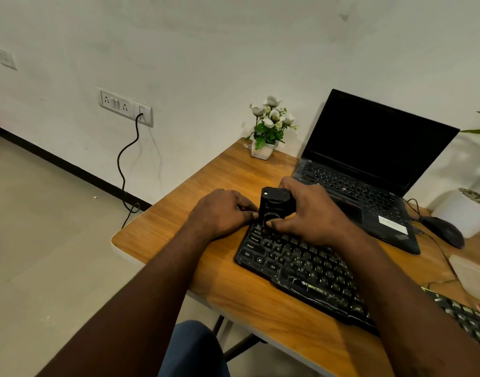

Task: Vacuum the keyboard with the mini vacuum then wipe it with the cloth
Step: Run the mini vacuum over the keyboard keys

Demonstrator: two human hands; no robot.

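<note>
A black keyboard (301, 270) lies slantwise on the wooden table (179, 232). A small black mini vacuum (275, 206) stands upright on the keyboard's far left corner. My right hand (312, 213) grips the vacuum from the right, thumb curled across its lower front. My left hand (222, 213) sits at the keyboard's left edge with curled fingers touching the vacuum's base and the keyboard corner. Whether it pinches the vacuum or the keyboard I cannot tell. A pale folded thing (471, 273), possibly the cloth, lies at the right edge.
An open black laptop (369, 170) stands behind the keyboard, a dark mouse (445, 231) with its cord to its right. A white pot of flowers (268, 129) sits at the table's far corner. A second keyboard (467, 319) pokes in at the right. A cable hangs from the wall socket (143, 112).
</note>
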